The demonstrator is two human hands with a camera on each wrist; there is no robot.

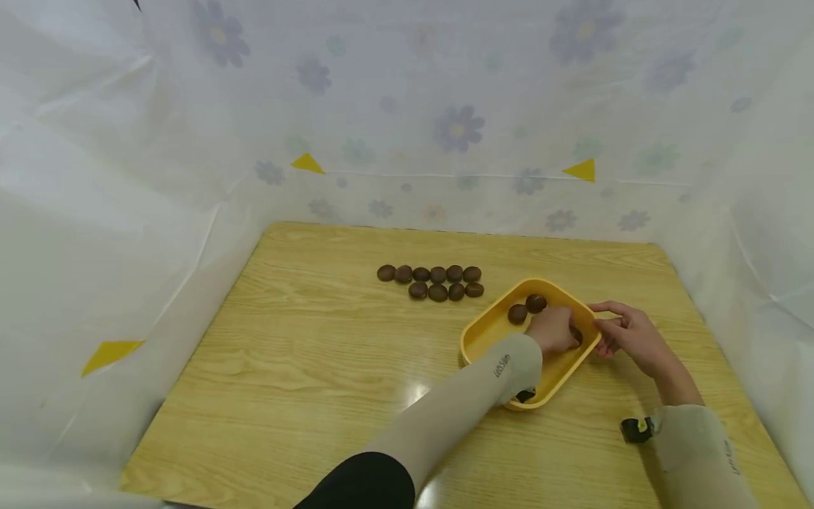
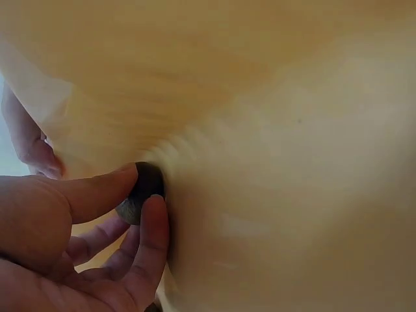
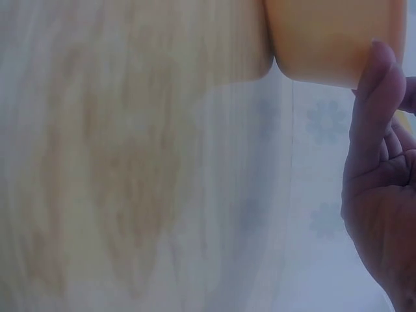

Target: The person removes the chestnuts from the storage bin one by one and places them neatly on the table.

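Observation:
In the head view, my left hand (image 1: 550, 329) reaches inside a yellow box (image 1: 492, 334) with rounded corners. Its thumb and fingers pinch a dark brown chestnut (image 2: 149, 180) close to the box's right wall. Two more chestnuts, one of them the nearer chestnut (image 1: 518, 314), lie in the box beyond the hand; the forearm hides part of the interior. Outside the right side of the box is my right hand (image 1: 639, 344), its thumb and extended fingers touching the outer wall near the rim. The right wrist view shows that thumb (image 3: 377, 97) against the wall.
Left of and behind the box, several chestnuts (image 1: 438, 274) stand in two rows on the wood-grain table (image 1: 305, 353), the back row longer. White flowered sheeting (image 1: 407, 127) encloses the table's back and sides. A black wrist camera (image 1: 636, 430) hangs by the right sleeve.

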